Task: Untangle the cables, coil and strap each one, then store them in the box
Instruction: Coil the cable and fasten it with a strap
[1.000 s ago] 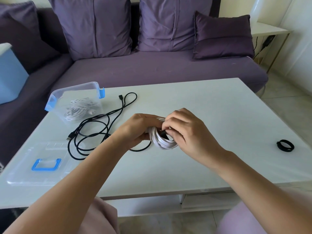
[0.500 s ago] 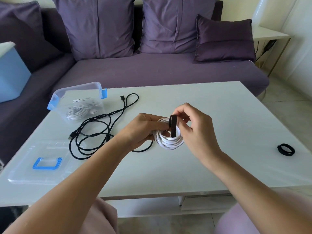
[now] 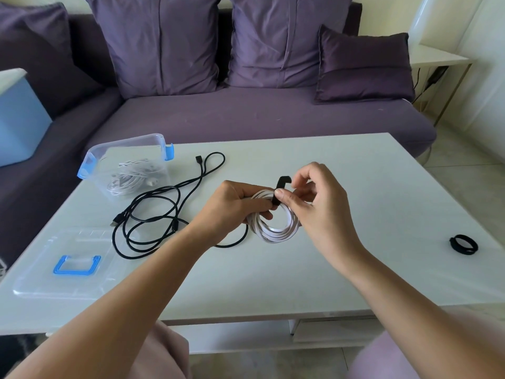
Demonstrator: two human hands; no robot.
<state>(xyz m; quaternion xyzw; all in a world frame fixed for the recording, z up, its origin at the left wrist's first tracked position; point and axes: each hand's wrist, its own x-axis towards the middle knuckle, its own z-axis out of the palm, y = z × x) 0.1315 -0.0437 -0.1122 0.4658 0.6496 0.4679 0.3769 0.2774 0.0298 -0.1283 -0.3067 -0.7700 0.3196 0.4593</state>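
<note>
white cable [image 3: 278, 232]: coiled, held just above bench [image 3: 369, 192], right of box [image 3: 128, 140] | left grip [image 3: 235, 206]: clamped on coil's box-side edge | right grip [image 3: 314, 198]: pinching black strap [image 3: 279, 184] over coil | handling: light, limp, springy; probably best held at the strap crossing

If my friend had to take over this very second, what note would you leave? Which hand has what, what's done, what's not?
Left hand: grips the white coil just above the table.
Right hand: pinches the black strap looped over the coil; its end sticks up, unfastened.
Black cable: loose on the table, left of the hands.
Box: far left, open, with one white cable inside; lid lies flat near the front left.
Spare strap: right side of the table.
Done: one cable stored, white coil wound.
Left: close the strap, box the coil, then coil, strap and box the black cable.
</note>
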